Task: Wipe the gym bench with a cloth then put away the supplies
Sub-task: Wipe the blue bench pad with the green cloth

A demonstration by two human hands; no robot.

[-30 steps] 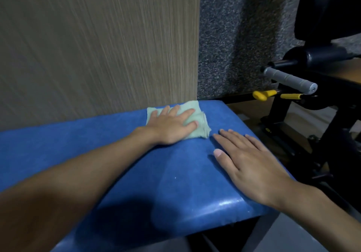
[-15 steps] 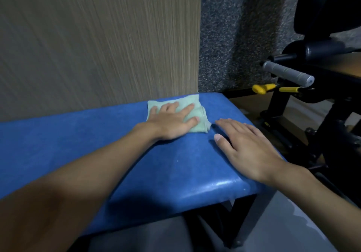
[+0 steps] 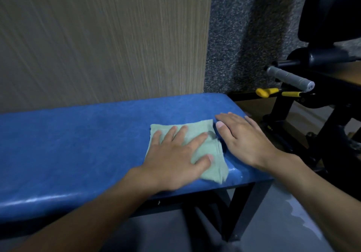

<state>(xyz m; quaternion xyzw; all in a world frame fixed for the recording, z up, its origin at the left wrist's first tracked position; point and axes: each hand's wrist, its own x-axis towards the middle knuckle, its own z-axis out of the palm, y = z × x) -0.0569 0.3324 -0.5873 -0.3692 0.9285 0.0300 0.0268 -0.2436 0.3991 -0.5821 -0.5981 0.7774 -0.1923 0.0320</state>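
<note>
Blue bench [image 3: 78, 144]: left hand [image 3: 175, 158] flat on cloth [image 3: 211, 154]; gym machine [image 3: 312, 95] right.

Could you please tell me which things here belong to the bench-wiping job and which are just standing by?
Job: green cloth, pressed flat by the left hand; blue bench; right hand, flat on the bench beside the cloth.
Standing by: black exercise machine; its grey handle; yellow levers.

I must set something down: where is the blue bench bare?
Bare: the bench left of the cloth, along the wall. Crowded: the right end, with the left hand on the cloth and the right hand beside it.
</note>
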